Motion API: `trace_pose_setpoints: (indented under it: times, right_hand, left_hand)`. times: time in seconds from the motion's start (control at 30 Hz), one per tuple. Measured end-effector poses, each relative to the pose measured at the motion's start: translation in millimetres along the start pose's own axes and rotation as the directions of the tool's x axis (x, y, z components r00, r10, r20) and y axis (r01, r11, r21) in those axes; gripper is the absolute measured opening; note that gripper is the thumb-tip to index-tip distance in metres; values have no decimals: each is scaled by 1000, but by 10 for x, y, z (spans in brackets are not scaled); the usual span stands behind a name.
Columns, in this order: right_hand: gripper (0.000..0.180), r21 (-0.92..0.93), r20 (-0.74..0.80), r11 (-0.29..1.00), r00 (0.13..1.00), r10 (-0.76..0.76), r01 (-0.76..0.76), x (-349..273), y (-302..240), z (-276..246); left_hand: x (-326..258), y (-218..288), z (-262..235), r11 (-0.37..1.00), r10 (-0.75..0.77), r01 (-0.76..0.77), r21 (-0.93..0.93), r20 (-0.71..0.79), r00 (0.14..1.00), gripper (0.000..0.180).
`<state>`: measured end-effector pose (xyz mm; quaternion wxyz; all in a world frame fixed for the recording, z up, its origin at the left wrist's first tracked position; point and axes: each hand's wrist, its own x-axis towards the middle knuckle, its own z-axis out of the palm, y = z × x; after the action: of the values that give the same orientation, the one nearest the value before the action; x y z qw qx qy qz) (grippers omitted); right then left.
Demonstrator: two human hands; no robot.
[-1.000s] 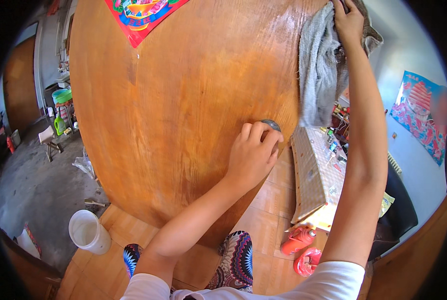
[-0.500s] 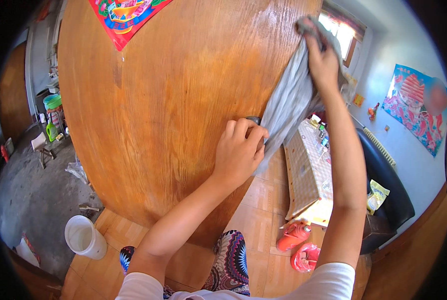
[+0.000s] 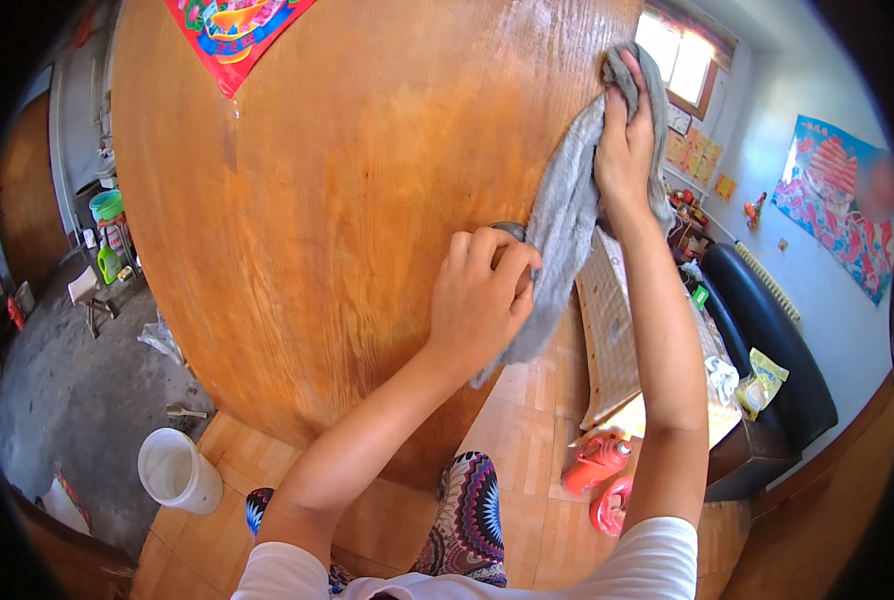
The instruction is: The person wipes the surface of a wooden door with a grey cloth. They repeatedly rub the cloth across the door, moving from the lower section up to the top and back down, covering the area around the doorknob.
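In front of me stands a brown wooden door (image 3: 347, 200) with glossy patches near its top. My left hand (image 3: 477, 290) is closed around the dark door knob (image 3: 508, 229) by its right edge; the fingers cover most of the knob. Higher up at that same edge, my right hand (image 3: 627, 150) grips a grey cloth (image 3: 564, 235). A bunched part sits at the fingertips against the door's edge. The rest of the cloth hangs down past the knob, close beside my left hand.
A white bucket (image 3: 207, 487) stands on the tiles at lower left. Right of the door are a table with a checked cover (image 3: 602, 340), a black sofa (image 3: 782, 350) and a red bottle (image 3: 595, 462) on the floor. A red paper decoration (image 3: 232, 45) is stuck on the door.
My right hand has shifted a little left and down along the door's edge. The cloth's hanging part has swung left and now hangs lower. My left hand stays on the knob.
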<state>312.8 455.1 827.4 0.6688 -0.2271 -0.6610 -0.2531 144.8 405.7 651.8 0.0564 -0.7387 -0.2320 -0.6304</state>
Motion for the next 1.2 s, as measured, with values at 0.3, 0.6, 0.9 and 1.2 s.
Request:
trace_pose_setpoints:
  times: [0.3,0.6,0.9,1.2]
  right_hand:
    - [39,75,-9,993,996,-91,91,1632,225,39]
    - [42,-1,21,992,991,129,-129,-33,110,-104]
    - [37,54,101,976,973,206,-212,1400,10,93]
    - [46,-6,3,989,989,148,-148,379,220,-88]
  left_hand:
    - [19,71,-9,1000,-3,4,-16,28,1000,31]
    - [13,38,8,1000,-2,2,-16,23,1000,32]
    - [7,-49,-72,1000,-8,7,30,24,1000,33]
    - [30,77,-5,1000,21,-21,-8,2,1000,31]
